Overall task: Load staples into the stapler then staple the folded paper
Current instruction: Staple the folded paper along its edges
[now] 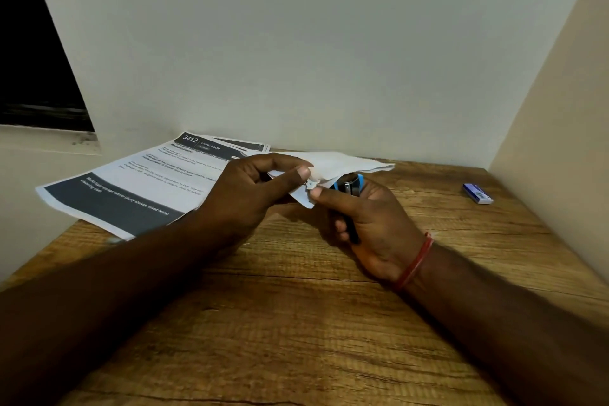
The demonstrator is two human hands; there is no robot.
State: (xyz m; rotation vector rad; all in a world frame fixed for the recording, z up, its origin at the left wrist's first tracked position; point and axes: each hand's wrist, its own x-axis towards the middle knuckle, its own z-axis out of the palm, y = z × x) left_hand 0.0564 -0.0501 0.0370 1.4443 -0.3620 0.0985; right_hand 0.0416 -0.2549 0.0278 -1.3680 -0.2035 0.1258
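My left hand (253,189) pinches the near corner of a folded white paper (342,163) between thumb and fingers, holding it just above the wooden table (296,323). My right hand (372,224) is wrapped around a small blue and black stapler (351,184), whose metal front end sits under the paper's edge. The right thumb tip touches the same paper corner, beside the left thumb. Most of the stapler's body is hidden inside my right palm.
Printed sheets (138,184) with dark grey bands lie at the table's back left, overhanging its edge. A small blue and white staple box (478,193) rests at the back right. Walls close in behind and on the right. A dark window opening is at the upper left.
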